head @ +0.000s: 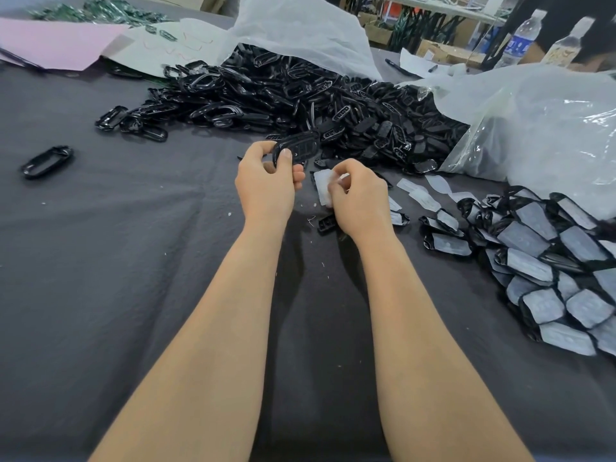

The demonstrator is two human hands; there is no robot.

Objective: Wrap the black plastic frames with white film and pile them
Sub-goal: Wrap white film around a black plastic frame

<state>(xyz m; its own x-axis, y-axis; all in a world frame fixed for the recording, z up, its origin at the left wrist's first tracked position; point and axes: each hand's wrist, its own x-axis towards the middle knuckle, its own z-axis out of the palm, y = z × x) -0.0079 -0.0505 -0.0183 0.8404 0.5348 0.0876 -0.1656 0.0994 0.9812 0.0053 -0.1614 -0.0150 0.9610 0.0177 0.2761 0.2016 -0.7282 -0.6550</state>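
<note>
**Arms out front: frame in L hand, film in R hand**

Both bare arms reach out over the grey desk, L arm & R arm side by side. L hand has its grip closed on one black frame: thumb on the near face, fingers curled round behind. That frame sticks out to the right of the hand, just in front of the big heap. R hand is just beside it & a bit nearer, its grip pinching a small piece of white film w/ curled fingers. Film & frame are close but apart.

Behind the hands: big heap of bare black frames, at the mouth of a white bag. One lone frame lies far left on the desk, well apart from the rest. A small black part lies on the desk, partly hidden by the R hand.

Right side: pile of wrapped frames, black edges w/ white film on top, lying over each other. Between that pile & the R hand, a few loose film pieces lie flat. A clear bag sits behind the wrapped pile.

Far back: pink sheet top left, 2 water bottles top right.
</note>
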